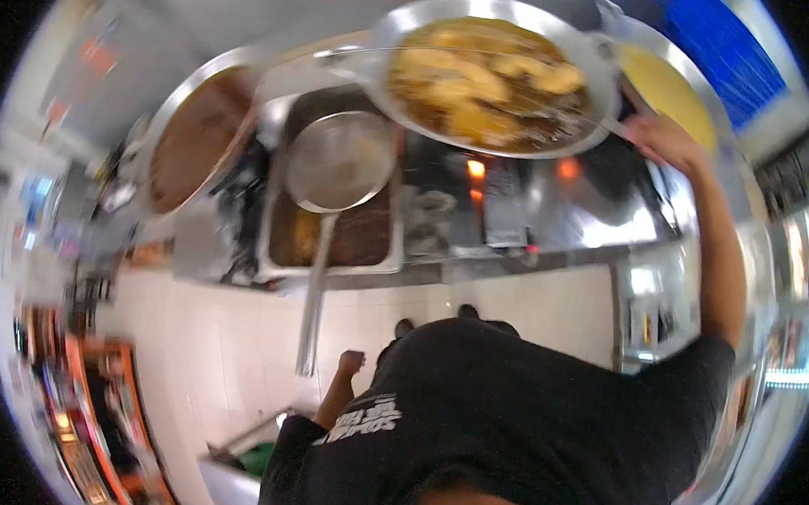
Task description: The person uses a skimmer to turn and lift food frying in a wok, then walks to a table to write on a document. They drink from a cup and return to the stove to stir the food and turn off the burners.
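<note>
My right hand (662,140) is closed on the end of a thin metal utensil (615,127) at the right rim of a large round pan (377,82). The utensil's far part reaches into the bubbling oil, where yellow pieces of food (468,78) float. Another thin rod (369,49) lies across the pan's left rim. Low beside my body, my left hand (352,361) is curled closed with nothing visible in it. It is near the handle of a round strainer (341,162) but apart from it; the strainer rests over a rectangular metal tray (270,236).
At the upper left stands a wide bowl (195,145) of brown contents. A bowl of yellow batter (669,88) is at the upper right, beside a blue object (726,59). Flames (476,168) glow below the pan. A metal bin (232,486) stands at the lower left.
</note>
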